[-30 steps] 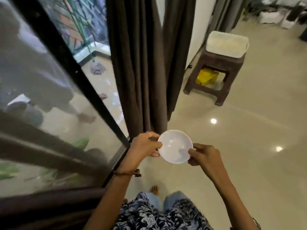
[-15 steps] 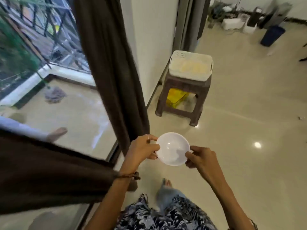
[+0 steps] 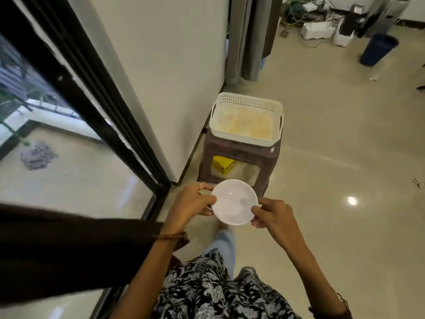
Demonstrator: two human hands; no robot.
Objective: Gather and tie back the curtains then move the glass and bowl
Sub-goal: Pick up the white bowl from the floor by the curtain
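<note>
Tiled floor (image 3: 333,157), bowl (image 3: 234,201) between left hand (image 3: 192,201), right hand (image 3: 273,215)

Basket (image 3: 247,104) contents blurred, unidentifiable

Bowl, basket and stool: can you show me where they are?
Bowl (image 3: 233,201): head view, on the white inside, between the two hands.
Basket (image 3: 247,104): head view, on its far perforated wall.
Stool (image 3: 239,153): head view, on the brown front edge of the seat, under the basket.
</note>
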